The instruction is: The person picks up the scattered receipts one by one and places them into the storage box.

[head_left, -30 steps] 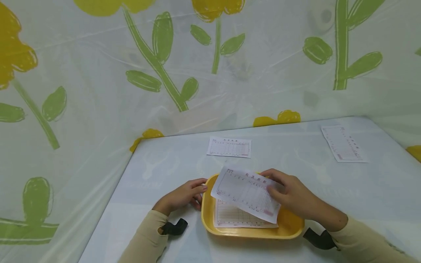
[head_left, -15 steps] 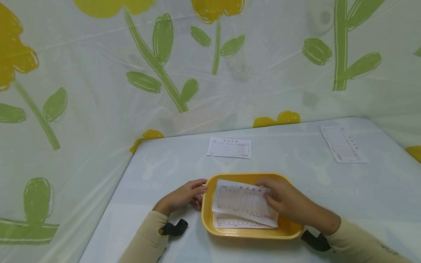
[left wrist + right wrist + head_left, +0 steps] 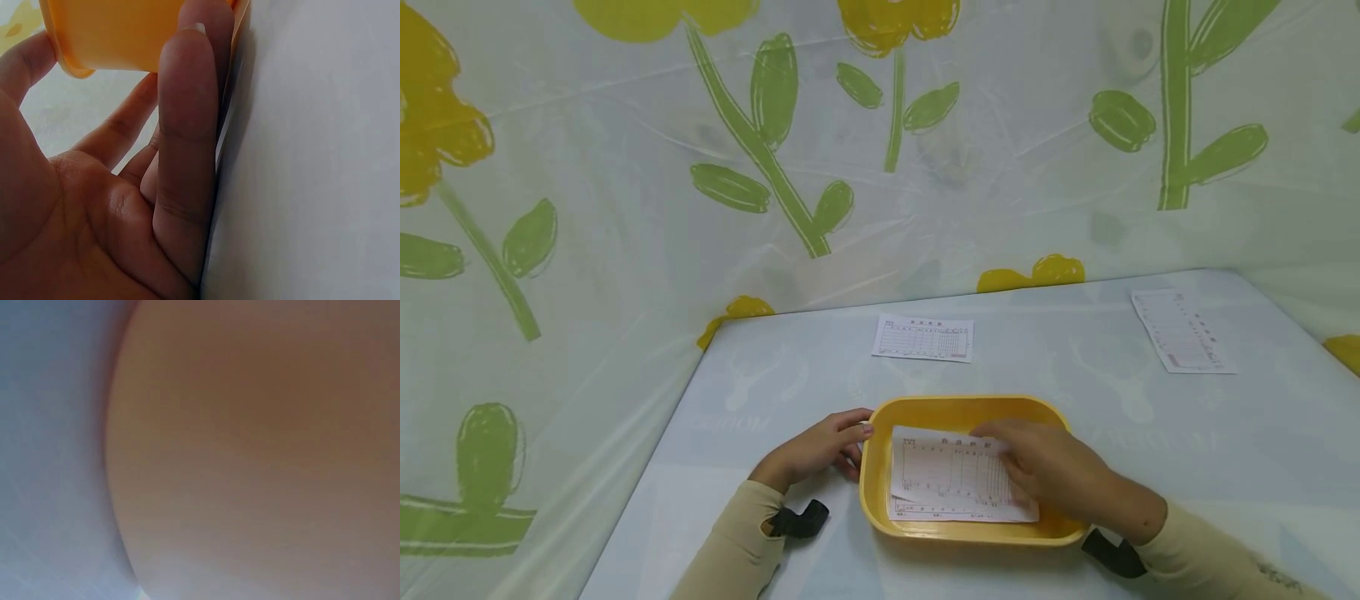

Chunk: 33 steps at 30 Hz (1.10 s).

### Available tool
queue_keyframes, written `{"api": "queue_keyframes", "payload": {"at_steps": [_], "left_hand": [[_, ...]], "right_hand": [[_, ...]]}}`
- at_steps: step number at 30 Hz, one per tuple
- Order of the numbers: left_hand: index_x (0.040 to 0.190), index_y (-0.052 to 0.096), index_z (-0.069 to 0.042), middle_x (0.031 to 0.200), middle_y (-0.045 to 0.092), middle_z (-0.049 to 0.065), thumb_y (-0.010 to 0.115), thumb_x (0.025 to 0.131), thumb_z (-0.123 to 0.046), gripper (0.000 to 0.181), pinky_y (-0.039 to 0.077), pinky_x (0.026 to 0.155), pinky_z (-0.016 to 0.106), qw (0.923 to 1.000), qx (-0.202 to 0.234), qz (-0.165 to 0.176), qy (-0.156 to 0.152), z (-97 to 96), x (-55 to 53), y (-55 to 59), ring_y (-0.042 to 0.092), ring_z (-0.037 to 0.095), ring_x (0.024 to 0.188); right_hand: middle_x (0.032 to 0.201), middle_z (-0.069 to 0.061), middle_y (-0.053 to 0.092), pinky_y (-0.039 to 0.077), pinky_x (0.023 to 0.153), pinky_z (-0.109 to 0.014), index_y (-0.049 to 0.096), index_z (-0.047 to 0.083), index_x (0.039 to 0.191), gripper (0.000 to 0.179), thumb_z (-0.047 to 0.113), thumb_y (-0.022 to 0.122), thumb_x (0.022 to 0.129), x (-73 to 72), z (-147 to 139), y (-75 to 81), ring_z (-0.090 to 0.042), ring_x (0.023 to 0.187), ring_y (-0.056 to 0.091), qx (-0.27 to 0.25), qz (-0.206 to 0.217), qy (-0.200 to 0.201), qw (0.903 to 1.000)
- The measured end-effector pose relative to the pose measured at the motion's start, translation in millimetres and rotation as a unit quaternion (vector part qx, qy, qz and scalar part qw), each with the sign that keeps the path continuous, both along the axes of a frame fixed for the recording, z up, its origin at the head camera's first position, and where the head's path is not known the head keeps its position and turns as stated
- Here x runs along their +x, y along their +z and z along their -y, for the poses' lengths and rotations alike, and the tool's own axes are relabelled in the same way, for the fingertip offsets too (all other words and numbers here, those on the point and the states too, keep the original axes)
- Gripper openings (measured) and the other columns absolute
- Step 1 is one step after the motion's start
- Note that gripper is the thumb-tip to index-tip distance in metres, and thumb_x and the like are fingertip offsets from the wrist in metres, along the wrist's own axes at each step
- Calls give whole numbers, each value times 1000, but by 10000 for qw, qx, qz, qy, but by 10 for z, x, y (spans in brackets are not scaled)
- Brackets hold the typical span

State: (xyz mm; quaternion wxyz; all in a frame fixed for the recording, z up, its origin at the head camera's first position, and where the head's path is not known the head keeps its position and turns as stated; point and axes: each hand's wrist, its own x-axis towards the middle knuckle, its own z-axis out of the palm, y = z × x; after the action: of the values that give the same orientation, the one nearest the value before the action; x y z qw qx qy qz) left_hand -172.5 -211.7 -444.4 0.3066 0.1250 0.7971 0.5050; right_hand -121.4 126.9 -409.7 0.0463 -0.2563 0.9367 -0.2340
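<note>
A yellow plastic tray (image 3: 880, 525) stands on the table in the head view. My left hand (image 3: 816, 446) holds it by its left end; in the left wrist view the thumb meets the tray's rim (image 3: 78, 72) and the other fingers lie against its outer wall. My right hand (image 3: 1052, 467) reaches into the tray and pinches the right side of a printed receipt slip (image 3: 940, 467). That slip lies over another printed slip (image 3: 925, 515), whose lower edge alone shows. The right wrist view is blurred and filled by skin, so the right fingertips are hidden there.
Behind the tray lies one more receipt slip (image 3: 922, 338). Another slip (image 3: 1183, 332) lies turned at the far right. A white sheet with printed flowers (image 3: 925, 208) hangs behind the pale table (image 3: 737, 367). Black wrist mounts (image 3: 805, 518) sit below both forearms.
My right hand has lowered the receipt slip into the tray, moving down and slightly left, so it now lies nearly flat over the lower slip. My left hand has stayed at the tray's end.
</note>
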Motion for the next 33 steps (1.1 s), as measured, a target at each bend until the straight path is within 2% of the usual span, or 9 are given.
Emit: {"api": "queue_keyframes", "payload": {"at_steps": [2, 5, 8, 12, 16, 21, 25, 28, 33], "left_hand": [[144, 48, -10, 84, 68, 3, 49, 104, -38, 49, 60, 71, 32, 10000, 5, 17, 13, -1, 0, -1, 66, 16, 72], [145, 48, -11, 86, 69, 4, 49, 103, -39, 50, 60, 72, 32, 10000, -28, 33, 30, 2, -2, 2, 66, 16, 72], [145, 48, -12, 86, 69, 4, 49, 103, -42, 51, 60, 73, 32, 10000, -73, 44, 51, 4, -7, 8, 67, 17, 73], [144, 49, -12, 84, 70, 5, 49, 103, -43, 52, 60, 73, 32, 9999, -75, 52, 67, 1, -15, 1, 67, 17, 73], [145, 47, -10, 82, 70, 3, 48, 103, -41, 52, 60, 72, 32, 10000, -22, 57, 43, 1, -17, -10, 66, 16, 73], [145, 47, -9, 86, 70, 4, 47, 104, -38, 50, 60, 71, 32, 10000, 1, 36, 41, 19, -3, 1, 67, 16, 72], [144, 48, -10, 91, 71, 5, 47, 104, -39, 49, 60, 72, 32, 10000, -8, 19, 2, -5, -21, 30, 67, 16, 73], [144, 49, -13, 90, 72, 5, 48, 103, -41, 49, 60, 72, 32, 10000, 3, 26, -32, -33, -47, 39, 67, 16, 73], [142, 50, -13, 88, 72, 5, 49, 103, -40, 48, 60, 69, 31, 9999, 104, 94, 29, 7, -15, 16, 67, 16, 70]], "right_hand": [[116, 5, 69, 57, 75, -25, 65, 25, 127, 46, 5, 74, 86, 10, 7, -8, -5, 86, 59, 182, -112, 34, 9998], [106, 6, 67, 47, 62, -18, 62, 25, 131, 52, 6, 75, 85, 18, 15, -15, -5, 73, 50, 334, -131, 79, 9993], [102, 7, 64, 44, 59, -16, 57, 26, 138, 58, 11, 77, 85, 21, 25, -18, -4, 70, 49, 410, -64, 52, 9991], [105, 5, 62, 43, 58, -18, 50, 29, 145, 69, 15, 79, 84, 30, 19, -23, -6, 69, 48, 441, -75, 99, 9989], [113, 4, 61, 48, 65, -22, 53, 31, 142, 67, 17, 81, 82, 42, 9, -30, -8, 78, 51, 609, -423, 215, 9970], [119, 3, 62, 56, 85, -37, 65, 28, 128, 49, 21, 81, 82, 44, 39, -55, -15, 97, 60, 733, -880, 313, 9929], [117, 1, 65, 57, 91, -41, 69, 25, 121, 39, 26, 80, 84, 31, 32, -67, -19, 103, 62, 765, -1254, 328, 9886], [114, 0, 67, 58, 88, -41, 71, 22, 115, 32, 26, 80, 85, 28, -4, -50, -20, 101, 64, 537, -1577, 316, 9855], [112, -2, 67, 60, 84, -40, 72, 16, 112, 30, 18, 81, 83, -2, -67, 45, -20, 101, 65, -305, -1904, 187, 9811]]}}
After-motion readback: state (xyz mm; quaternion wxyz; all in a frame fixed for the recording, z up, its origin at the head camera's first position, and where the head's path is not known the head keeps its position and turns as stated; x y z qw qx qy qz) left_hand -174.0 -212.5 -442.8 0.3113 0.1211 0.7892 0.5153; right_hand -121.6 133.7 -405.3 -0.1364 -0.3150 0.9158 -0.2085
